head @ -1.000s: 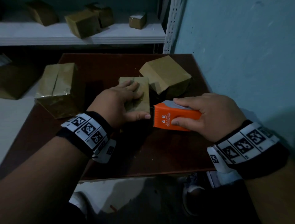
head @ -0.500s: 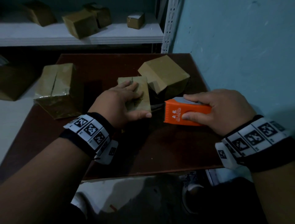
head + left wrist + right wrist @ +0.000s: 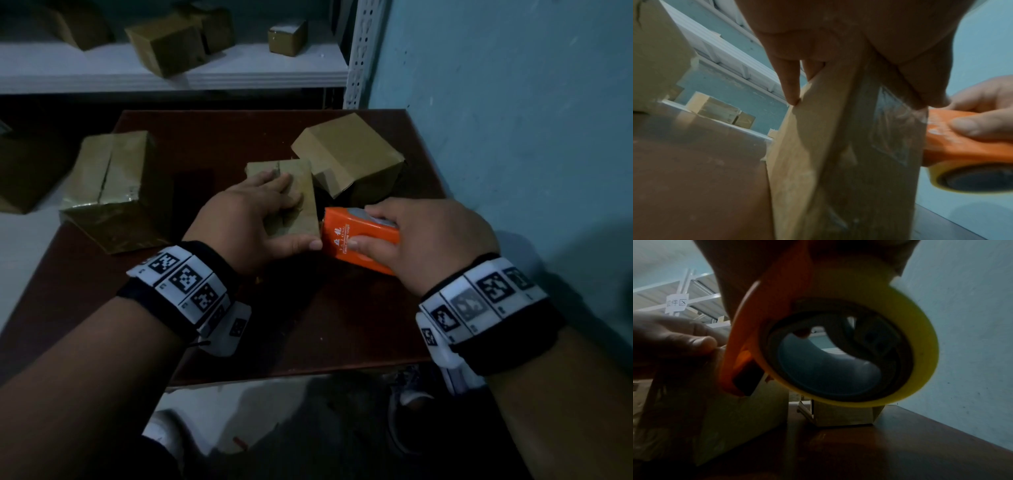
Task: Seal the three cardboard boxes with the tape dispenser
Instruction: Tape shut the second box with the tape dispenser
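Observation:
A small cardboard box (image 3: 303,192) stands mid-table. My left hand (image 3: 299,219) holds it, fingers over the top and thumb on the near face. In the left wrist view, clear tape shows on the small box (image 3: 890,126). My right hand (image 3: 363,228) grips the orange tape dispenser (image 3: 363,240), whose front end touches the box's right edge. The yellow tape roll (image 3: 916,353) sits in the dispenser (image 3: 740,337), beside the small box (image 3: 725,410). A larger box (image 3: 109,178) lies at the left and another box (image 3: 346,154) at the back right.
The dark brown table (image 3: 308,325) ends close to me, and a blue wall (image 3: 513,137) runs along its right side. A white shelf (image 3: 239,75) behind it holds several more boxes. Shoes show on the floor below the table's near edge.
The right hand first drew the dispenser away to the right. It has now brought it back left against the small box and tilted it. The left hand has stayed on the box.

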Demonstrator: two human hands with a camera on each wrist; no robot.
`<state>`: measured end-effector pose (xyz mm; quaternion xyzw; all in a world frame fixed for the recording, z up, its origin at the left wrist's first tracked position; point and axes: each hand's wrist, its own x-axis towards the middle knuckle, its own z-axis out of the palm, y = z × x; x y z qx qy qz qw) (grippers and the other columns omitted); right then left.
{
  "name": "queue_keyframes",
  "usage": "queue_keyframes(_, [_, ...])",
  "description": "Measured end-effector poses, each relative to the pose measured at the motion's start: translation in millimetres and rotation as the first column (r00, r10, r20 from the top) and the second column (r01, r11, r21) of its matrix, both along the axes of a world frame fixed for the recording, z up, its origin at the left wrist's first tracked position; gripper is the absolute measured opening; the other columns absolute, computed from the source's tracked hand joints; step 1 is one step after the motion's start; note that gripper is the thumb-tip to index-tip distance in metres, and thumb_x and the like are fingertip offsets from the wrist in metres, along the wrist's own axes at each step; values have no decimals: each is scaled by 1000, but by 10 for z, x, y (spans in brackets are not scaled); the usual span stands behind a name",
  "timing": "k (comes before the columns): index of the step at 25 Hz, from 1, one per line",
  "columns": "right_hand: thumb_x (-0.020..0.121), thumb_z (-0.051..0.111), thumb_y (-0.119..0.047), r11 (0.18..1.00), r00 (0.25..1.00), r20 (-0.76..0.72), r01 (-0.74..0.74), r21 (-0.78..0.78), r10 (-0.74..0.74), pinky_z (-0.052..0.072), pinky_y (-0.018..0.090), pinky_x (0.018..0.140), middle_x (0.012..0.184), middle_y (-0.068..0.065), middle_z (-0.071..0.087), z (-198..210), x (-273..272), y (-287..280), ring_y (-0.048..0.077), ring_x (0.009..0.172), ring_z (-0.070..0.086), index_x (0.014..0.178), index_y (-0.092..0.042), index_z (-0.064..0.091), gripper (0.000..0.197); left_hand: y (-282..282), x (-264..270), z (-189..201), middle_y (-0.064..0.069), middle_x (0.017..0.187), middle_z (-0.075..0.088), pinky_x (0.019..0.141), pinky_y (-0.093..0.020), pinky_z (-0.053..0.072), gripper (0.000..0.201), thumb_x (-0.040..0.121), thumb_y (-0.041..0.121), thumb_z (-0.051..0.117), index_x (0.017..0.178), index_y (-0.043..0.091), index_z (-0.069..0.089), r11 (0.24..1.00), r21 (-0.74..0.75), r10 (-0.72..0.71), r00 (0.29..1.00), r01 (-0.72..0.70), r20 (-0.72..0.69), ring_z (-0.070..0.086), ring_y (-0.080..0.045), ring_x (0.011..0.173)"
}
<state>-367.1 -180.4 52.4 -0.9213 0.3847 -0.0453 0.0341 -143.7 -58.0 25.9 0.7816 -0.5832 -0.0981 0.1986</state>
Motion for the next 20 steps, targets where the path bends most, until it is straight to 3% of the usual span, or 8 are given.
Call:
queue_keyframes(3, [92,56,-75,990,987,-75,141,-15,-141,50,38,79,110,0,72,-9,-27,-222,28,102,67,126,-35,67,54,20,-4,-28,12,162,42,128,-44,26,100,65,91,52,145,32,60,1000,-12,-11,1000,11,-12,24,-6,156])
queue_keyframes(6, [87,62,-75,957,954,75,290,21,-291,52,40,84,111,1,74,-1,-211,-485,33,104,68,122,-32,70,55,29,-17,-14,14,163,42,128,-47,26,106,61,96,52,145,33,60,1000,17,-7,1000,7,-20,25,-8,156])
queue_keyframes(8, [85,63,-76,956,945,144,287,64,-293,52,40,84,110,-1,75,-79,-232,-496,31,102,69,123,-34,69,56,35,0,15,16,160,45,127,-47,27,105,57,95,52,142,34,63,1000,7,8,999,-7,-53,29,-11,154])
queue_keyframes(13, [83,63,-79,979,981,46,184,89,-189,56,42,87,115,1,75,-308,-160,-432,31,104,70,136,-35,61,68,3,28,87,13,153,55,121,-48,35,96,57,90,50,130,31,72,1000,-25,10,998,-12,-67,39,-18,146])
queue_keyframes(15, [84,63,-77,984,986,4,165,66,-166,56,42,87,117,1,74,-325,-138,-415,30,105,70,139,-36,58,69,-7,25,71,15,152,55,120,-49,36,81,67,84,54,127,33,73,999,-33,25,997,-27,-71,41,-17,145])
queue_keyframes(18, [84,65,-76,990,991,-71,116,80,-111,56,41,82,111,1,73,-357,-120,-357,30,100,70,134,-38,56,63,-10,34,18,18,147,58,117,-49,40,41,88,59,67,119,34,77,992,-111,53,996,-61,-71,46,-15,142])
queue_keyframes(20, [82,64,-78,989,985,-125,126,74,-116,57,42,81,107,2,72,-356,-99,-337,30,97,70,130,-36,57,64,-19,13,8,19,147,58,119,-48,38,27,94,48,68,116,35,78,991,-116,60,996,-67,-62,47,-16,142])
